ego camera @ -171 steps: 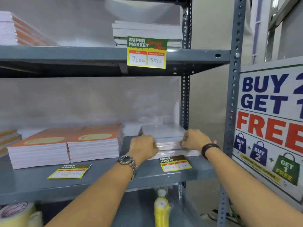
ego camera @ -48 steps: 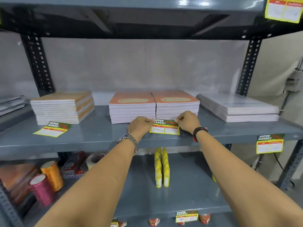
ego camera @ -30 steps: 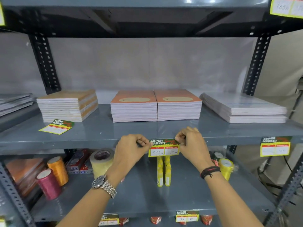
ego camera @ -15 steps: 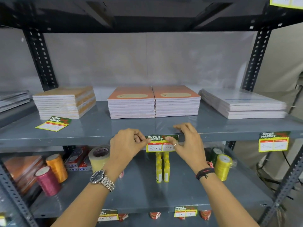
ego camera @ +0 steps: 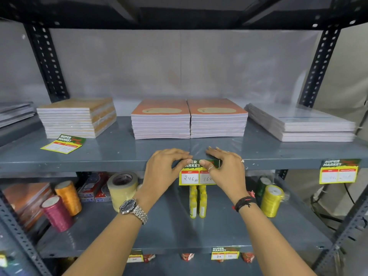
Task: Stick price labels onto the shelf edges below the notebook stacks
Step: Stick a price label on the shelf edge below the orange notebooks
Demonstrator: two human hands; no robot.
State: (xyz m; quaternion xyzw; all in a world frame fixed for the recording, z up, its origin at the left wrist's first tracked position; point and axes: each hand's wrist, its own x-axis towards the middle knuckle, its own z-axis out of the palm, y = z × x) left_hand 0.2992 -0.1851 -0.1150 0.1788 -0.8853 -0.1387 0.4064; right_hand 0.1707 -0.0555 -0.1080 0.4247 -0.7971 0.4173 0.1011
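Note:
A yellow and green price label (ego camera: 194,176) hangs on the front edge of the grey shelf (ego camera: 79,165), below two orange-covered notebook stacks (ego camera: 189,120). My left hand (ego camera: 165,172) and my right hand (ego camera: 225,168) both press their thumbs on the label's green top strip, fingers resting over the shelf's top surface. Another label (ego camera: 338,172) is stuck on the shelf edge at the right, below a white notebook stack (ego camera: 302,124). A loose label (ego camera: 63,144) lies flat on the shelf in front of a tan notebook stack (ego camera: 77,118).
The lower shelf holds a tape roll (ego camera: 122,188), pink (ego camera: 56,213), orange (ego camera: 68,197) and yellow (ego camera: 271,200) thread spools, and two yellow bottles (ego camera: 197,202). Black perforated uprights (ego camera: 47,62) frame the rack. Small labels (ego camera: 225,253) sit on the lower shelf edge.
Both hands lifted the label off the shelf top and brought it down onto the front edge. They now press its top strip with thumbs closer together.

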